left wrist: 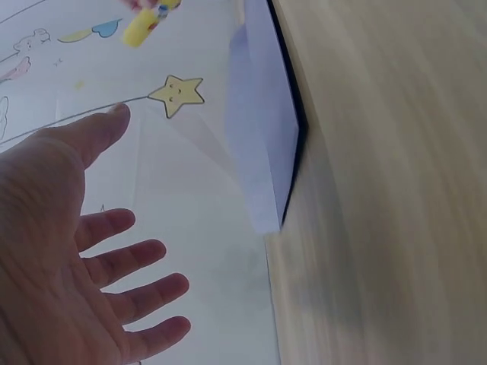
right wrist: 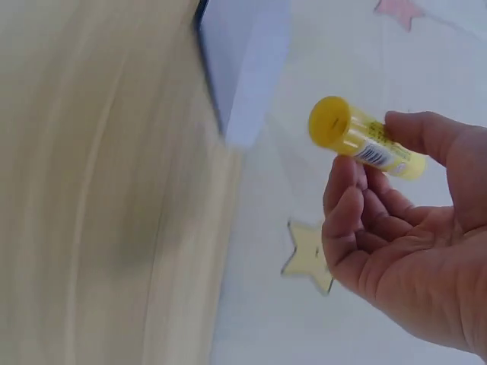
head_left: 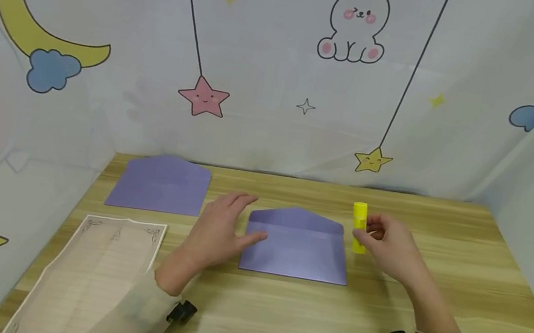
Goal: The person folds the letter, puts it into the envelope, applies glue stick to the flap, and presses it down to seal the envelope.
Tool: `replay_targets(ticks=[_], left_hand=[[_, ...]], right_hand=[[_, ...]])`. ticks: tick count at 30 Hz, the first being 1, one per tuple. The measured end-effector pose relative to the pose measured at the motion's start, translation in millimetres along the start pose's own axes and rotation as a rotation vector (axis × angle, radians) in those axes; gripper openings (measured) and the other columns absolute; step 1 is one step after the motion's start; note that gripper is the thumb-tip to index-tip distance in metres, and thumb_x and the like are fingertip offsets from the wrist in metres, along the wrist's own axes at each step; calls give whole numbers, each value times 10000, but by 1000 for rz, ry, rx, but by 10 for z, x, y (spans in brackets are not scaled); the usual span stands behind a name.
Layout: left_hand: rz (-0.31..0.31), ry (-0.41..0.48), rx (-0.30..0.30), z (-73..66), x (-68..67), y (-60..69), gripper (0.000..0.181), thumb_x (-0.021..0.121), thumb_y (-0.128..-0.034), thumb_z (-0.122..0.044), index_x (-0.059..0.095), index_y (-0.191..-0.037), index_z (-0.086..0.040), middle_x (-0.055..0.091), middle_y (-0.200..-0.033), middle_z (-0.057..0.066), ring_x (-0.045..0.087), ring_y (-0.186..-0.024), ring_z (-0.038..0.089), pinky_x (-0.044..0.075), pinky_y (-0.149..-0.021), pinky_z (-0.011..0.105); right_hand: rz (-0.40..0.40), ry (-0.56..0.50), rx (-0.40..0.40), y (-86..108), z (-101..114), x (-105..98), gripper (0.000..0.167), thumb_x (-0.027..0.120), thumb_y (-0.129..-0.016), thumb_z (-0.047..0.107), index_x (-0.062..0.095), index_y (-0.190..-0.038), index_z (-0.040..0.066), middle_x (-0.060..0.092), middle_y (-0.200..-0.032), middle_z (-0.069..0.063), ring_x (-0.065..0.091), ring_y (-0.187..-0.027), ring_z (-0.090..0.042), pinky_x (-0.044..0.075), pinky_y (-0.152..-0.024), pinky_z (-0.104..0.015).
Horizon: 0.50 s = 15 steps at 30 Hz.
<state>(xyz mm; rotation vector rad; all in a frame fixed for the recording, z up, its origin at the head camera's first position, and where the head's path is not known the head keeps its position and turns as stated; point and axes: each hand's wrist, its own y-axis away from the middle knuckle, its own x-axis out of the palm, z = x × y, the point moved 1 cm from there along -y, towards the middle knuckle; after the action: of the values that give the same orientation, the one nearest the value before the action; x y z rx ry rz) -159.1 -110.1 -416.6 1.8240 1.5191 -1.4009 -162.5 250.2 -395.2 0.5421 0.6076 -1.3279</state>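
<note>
A purple envelope (head_left: 295,253) lies in the middle of the table with its flap (head_left: 297,217) pointing away from me. Over its left edge my left hand (head_left: 220,229) is spread, thumb apart from the fingers, holding nothing. The left wrist view shows that hand's fingers (left wrist: 144,300) loosely extended, apart from the envelope (left wrist: 270,114). My right hand (head_left: 391,249) pinches a yellow glue stick (head_left: 359,229) between thumb and fingers, just right of the envelope. In the right wrist view the glue stick (right wrist: 369,141) shows a barcode label and a yellow end.
Another purple envelope (head_left: 160,187) lies at the back left of the table. In front of it is a cream sheet of letter paper (head_left: 97,262) with a decorated border, partly under the left forearm. A patterned curtain (head_left: 282,75) hangs behind the wooden table (head_left: 292,330).
</note>
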Motion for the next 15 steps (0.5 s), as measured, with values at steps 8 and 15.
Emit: replay_targets(ticks=[8,15], left_hand=[[-4,100,37,-175,4,13,731,838,-907,-506,602,-1463,-94,618,-1433,67,564,-1356,295,467,-1103,542],[0,173,74,-307,97,63,726,877,-883,-461,616,-1441,-76,649,-1372,65,618,-1269,251,524,-1062,440]], right_hand=[[52,-328,-28,28,373,423,460,758,-1012,204,550,-1336,-47,686,-1192,-177,683,-1025,-312,598,-863,-377],[126,-553,-55,24,480,745,416,774,-984,109,530,-1285,-43,690,-1163,-197,710,-1064,-337,605,-878,-339]])
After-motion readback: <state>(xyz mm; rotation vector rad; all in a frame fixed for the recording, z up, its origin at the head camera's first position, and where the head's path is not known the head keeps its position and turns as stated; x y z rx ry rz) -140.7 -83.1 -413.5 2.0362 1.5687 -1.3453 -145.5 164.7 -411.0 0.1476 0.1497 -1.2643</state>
